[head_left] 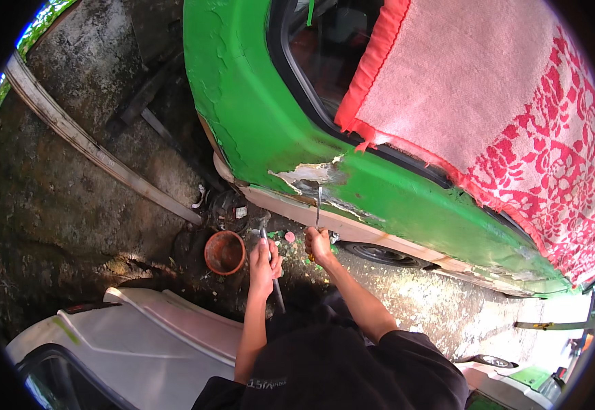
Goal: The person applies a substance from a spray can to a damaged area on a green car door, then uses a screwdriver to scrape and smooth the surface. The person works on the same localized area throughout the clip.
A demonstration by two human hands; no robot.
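My left hand [265, 263] is closed round the long shaft of a hammer-like tool [279, 297], whose head rises above my fingers. My right hand [316, 242] grips a thin metal chisel-like tool [319, 201]; its tip reaches up to a ragged patch of peeled paint and exposed filler or metal [308, 175] on the green vehicle body [407, 198]. A pale lower strip [284, 208] runs along that body below the damage.
A pink floral towel [468, 82] drapes over the vehicle's window. A terracotta pot [224, 253] stands on the stained ground left of my hands. A long pale rail [92, 140] leans at upper left. A silver vehicle [127, 342] fills the lower left. A wheel [379, 254] shows beneath the green body.
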